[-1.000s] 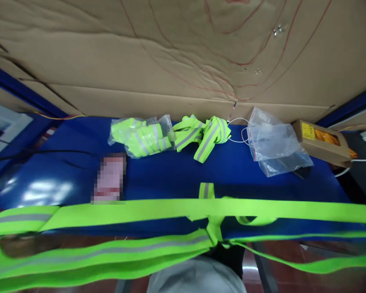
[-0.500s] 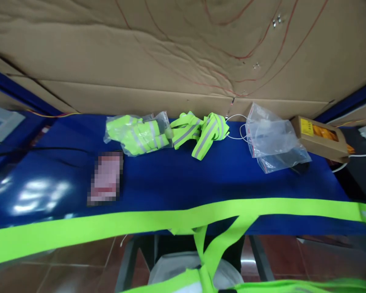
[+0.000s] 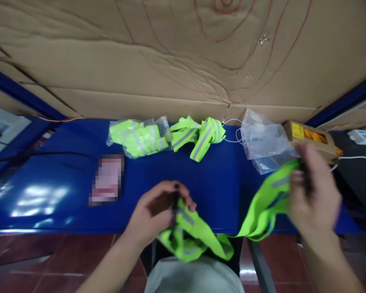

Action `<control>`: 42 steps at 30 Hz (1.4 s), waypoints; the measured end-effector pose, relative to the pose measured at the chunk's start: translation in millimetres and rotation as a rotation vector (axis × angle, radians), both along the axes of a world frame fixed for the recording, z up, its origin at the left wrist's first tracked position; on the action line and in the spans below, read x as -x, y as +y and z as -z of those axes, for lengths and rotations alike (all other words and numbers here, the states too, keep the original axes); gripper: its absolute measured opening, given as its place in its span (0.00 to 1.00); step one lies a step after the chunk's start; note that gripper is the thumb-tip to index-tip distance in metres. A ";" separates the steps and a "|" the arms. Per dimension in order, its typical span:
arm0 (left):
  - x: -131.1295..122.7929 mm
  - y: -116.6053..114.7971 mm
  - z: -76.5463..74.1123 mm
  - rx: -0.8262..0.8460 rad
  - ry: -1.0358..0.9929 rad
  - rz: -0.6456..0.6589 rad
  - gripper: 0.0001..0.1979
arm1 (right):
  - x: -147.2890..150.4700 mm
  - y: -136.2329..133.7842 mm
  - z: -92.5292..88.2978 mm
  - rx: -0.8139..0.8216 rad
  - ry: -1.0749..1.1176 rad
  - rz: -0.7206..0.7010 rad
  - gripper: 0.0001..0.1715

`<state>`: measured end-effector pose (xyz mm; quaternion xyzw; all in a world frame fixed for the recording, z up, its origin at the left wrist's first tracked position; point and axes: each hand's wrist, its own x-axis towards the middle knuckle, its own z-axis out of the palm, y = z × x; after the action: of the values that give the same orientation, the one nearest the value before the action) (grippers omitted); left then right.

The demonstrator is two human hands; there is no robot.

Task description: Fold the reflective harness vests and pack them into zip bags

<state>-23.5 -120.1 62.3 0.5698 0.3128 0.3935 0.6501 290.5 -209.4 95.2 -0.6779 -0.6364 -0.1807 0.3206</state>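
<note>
A neon-yellow reflective strap vest (image 3: 207, 236) with grey stripes hangs between my hands at the table's front edge. My left hand (image 3: 152, 211) is curled round a black piece at one end of it, with the straps bunched below the fingers. At the right, my right hand (image 3: 319, 195) grips another part of the vest, also by a black piece. That hand is blurred, and its fingers partly cover what they hold. Farther back lie a second, loosely folded reflective vest (image 3: 205, 136) and a reflective vest in a clear bag (image 3: 138, 138).
Clear plastic bags (image 3: 264, 140) lie at the back right beside a cardboard box (image 3: 315, 140) with orange contents. A blurred-out flat object (image 3: 108, 179) rests on the left of the blue table (image 3: 61, 162). Behind stands a cardboard wall (image 3: 140, 65). A grey stool (image 3: 195, 276) is below.
The vest was stretched wide across the view; now it is gathered and sagging between my hands. Both hands have come into view, and the camera has shifted slightly.
</note>
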 end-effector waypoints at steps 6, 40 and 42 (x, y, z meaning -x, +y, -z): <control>-61.1 56.9 -2.9 -0.380 0.438 0.110 0.13 | 49.3 69.9 29.0 0.241 -0.175 -0.305 0.47; -51.8 81.5 26.3 0.213 0.035 0.240 0.38 | 46.1 82.4 58.0 0.617 1.075 -0.703 0.46; -49.6 82.6 23.2 0.310 -0.008 0.241 0.39 | 42.5 86.0 55.8 0.747 1.197 -0.760 0.37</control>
<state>26.1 -37.5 39.1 0.4945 0.2965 0.2623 0.7738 248.0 -123.4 39.3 -0.4591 -0.5623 0.5601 0.3991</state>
